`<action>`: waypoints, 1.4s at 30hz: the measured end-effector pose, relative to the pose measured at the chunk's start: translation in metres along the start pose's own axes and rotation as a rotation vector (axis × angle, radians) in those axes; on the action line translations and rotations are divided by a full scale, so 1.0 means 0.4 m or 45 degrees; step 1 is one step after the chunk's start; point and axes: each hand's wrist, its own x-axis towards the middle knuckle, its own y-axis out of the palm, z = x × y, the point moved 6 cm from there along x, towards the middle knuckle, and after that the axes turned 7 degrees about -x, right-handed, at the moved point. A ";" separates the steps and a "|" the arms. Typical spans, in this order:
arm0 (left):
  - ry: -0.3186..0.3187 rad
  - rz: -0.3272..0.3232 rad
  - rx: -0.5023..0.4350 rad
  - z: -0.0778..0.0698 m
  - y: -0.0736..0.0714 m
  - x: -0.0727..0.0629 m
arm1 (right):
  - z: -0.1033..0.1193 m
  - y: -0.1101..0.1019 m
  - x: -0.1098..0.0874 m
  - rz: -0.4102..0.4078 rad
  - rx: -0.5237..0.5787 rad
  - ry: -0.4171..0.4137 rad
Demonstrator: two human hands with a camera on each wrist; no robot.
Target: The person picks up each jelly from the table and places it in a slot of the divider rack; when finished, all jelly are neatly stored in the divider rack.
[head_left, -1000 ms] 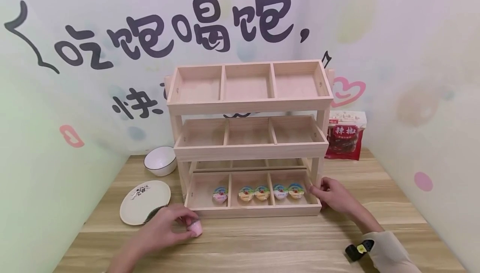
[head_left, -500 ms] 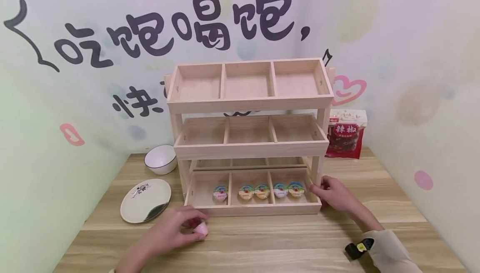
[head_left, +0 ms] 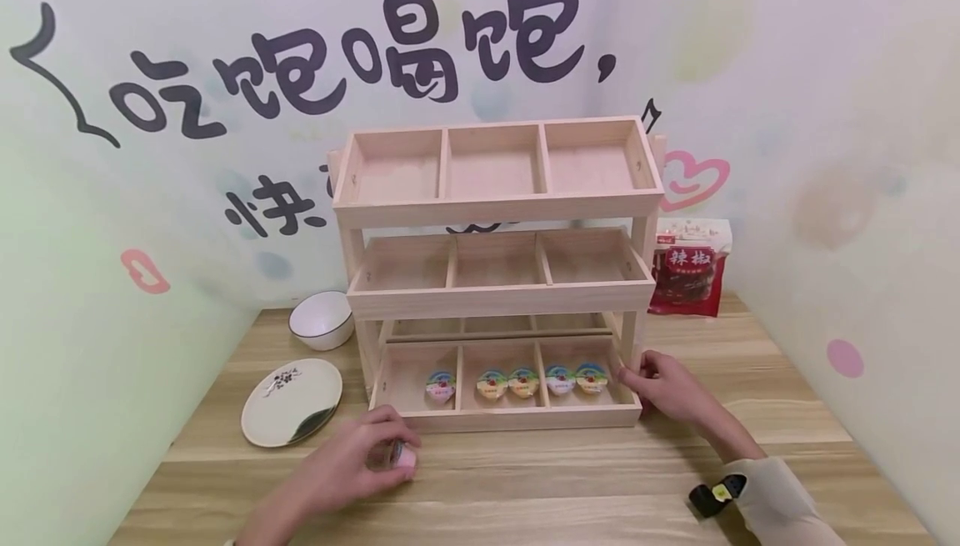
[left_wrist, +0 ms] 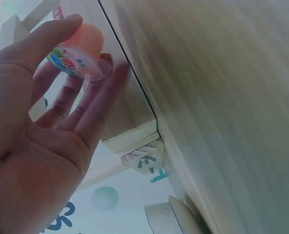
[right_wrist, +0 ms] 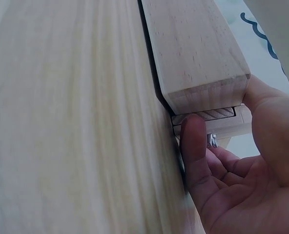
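Note:
My left hand point(head_left: 348, 458) pinches a small pink jelly cup point(head_left: 406, 455) between thumb and fingers, just in front of the bottom tray's left end. In the left wrist view, the jelly cup point(left_wrist: 88, 41) is tilted, its printed lid turned downward. A three-tier wooden rack point(head_left: 498, 304) stands ahead, each tier split into three compartments. On its bottom tier, one jelly cup point(head_left: 440, 387) lies in the left compartment, two in the middle and two in the right. My right hand point(head_left: 678, 392) holds the bottom tray's right end; in the right wrist view its fingers curl around that end.
Left of the rack are a white bowl point(head_left: 321, 320) and, nearer, a patterned plate point(head_left: 292, 400). A red and white food packet point(head_left: 688, 267) stands behind the rack on the right. Walls with lettering enclose the wooden table point(head_left: 540, 488).
My left hand has moved a little to the right with the jelly cup, turning it, and uncovered the plate's front edge. My right hand stays in place on the rack.

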 end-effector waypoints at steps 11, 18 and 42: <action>-0.101 0.115 0.016 -0.006 0.004 0.015 | -0.001 0.000 0.002 0.006 0.003 0.008; -0.133 0.278 -0.239 0.000 -0.011 -0.005 | 0.001 -0.002 0.004 -0.003 -0.006 0.001; -0.006 -0.003 -0.133 0.008 -0.073 0.062 | 0.001 0.002 0.000 0.012 0.028 0.000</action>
